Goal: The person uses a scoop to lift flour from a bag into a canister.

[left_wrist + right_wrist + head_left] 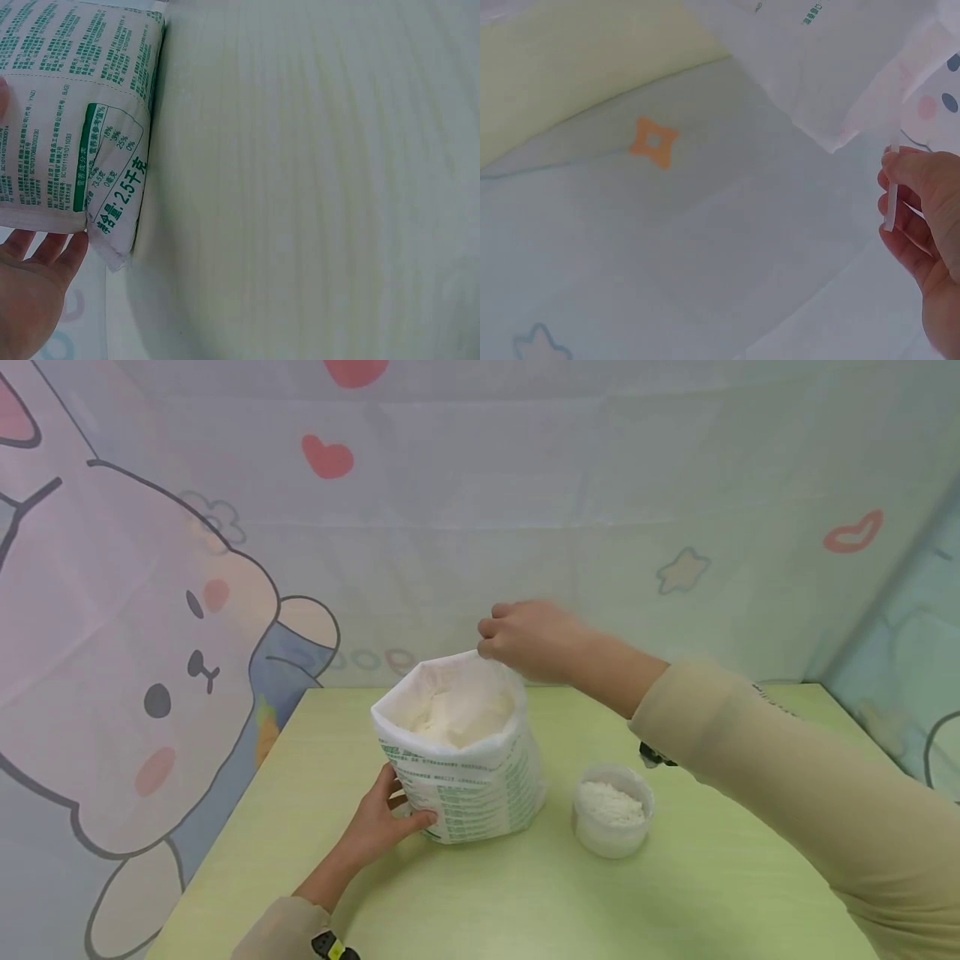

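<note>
A white flour bag (pixel 457 793) with green print stands upright on the table, its mouth open and white flour (pixel 431 718) showing inside. My left hand (pixel 382 818) grips the bag's lower left side, thumb on the front. In the left wrist view, fingertips (pixel 71 255) of that hand touch the bag's edge. Above the bag's back right rim, my right hand (pixel 528 639) pinches a thin white handle (pixel 891 202). The far end of this handle is hidden by the bag. To the bag's right, a clear round tub (pixel 611 839) contains a white flour heap (pixel 611 802).
The pale yellow-green table (pixel 480 902) ends at a cloth backdrop (pixel 600 485) with cartoon prints behind and at the sides. A small dark object (pixel 656 756) lies partly behind my right sleeve (pixel 780 785).
</note>
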A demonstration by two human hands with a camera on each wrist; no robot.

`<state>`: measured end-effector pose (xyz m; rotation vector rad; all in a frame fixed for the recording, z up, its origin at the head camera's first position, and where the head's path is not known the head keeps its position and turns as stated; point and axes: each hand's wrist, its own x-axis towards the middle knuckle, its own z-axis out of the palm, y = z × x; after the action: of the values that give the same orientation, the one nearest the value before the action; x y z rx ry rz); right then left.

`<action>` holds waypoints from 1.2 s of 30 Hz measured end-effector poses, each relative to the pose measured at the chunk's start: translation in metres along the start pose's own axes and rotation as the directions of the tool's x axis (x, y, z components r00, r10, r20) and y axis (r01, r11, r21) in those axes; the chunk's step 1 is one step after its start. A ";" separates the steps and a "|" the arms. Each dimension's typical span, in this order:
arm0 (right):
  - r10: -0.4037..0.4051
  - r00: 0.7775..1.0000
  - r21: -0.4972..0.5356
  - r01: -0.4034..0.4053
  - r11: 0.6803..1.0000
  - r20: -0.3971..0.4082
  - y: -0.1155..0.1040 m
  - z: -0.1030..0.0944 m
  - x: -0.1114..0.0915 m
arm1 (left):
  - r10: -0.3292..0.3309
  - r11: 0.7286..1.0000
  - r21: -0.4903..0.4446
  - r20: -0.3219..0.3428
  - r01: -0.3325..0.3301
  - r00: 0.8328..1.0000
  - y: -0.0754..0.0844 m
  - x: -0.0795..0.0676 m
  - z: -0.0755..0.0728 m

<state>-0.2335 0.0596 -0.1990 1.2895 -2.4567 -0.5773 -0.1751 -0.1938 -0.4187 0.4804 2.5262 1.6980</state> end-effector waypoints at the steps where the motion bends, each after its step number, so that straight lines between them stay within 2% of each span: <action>1: 0.000 1.000 -0.016 0.001 1.000 0.014 -0.001 0.001 0.001 | -0.003 1.000 0.000 0.000 0.003 1.000 0.000 0.000 0.000; 8: -0.006 0.996 -0.065 0.011 0.998 0.084 -0.011 0.006 0.008 | -0.004 1.000 -0.004 0.007 0.004 1.000 0.000 0.000 0.003; 24: 0.007 0.994 -0.029 -0.004 1.000 0.112 -0.028 0.019 0.018 | 0.008 1.000 0.005 -0.001 -0.008 1.000 0.001 -0.001 0.003; 31: 0.049 0.983 -0.027 -0.044 0.999 0.180 -0.036 0.023 0.023 | 0.013 1.000 0.013 -0.004 -0.013 1.000 0.002 -0.001 0.003; 36: 0.079 0.978 -0.004 -0.080 0.997 0.191 -0.038 0.025 0.023 | 0.010 1.000 0.023 -0.006 -0.010 1.000 0.002 -0.001 0.002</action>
<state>-0.2307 0.0260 -0.2373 1.1800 -2.6509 -0.7063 -0.1730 -0.1916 -0.4181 0.4912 2.5552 1.6779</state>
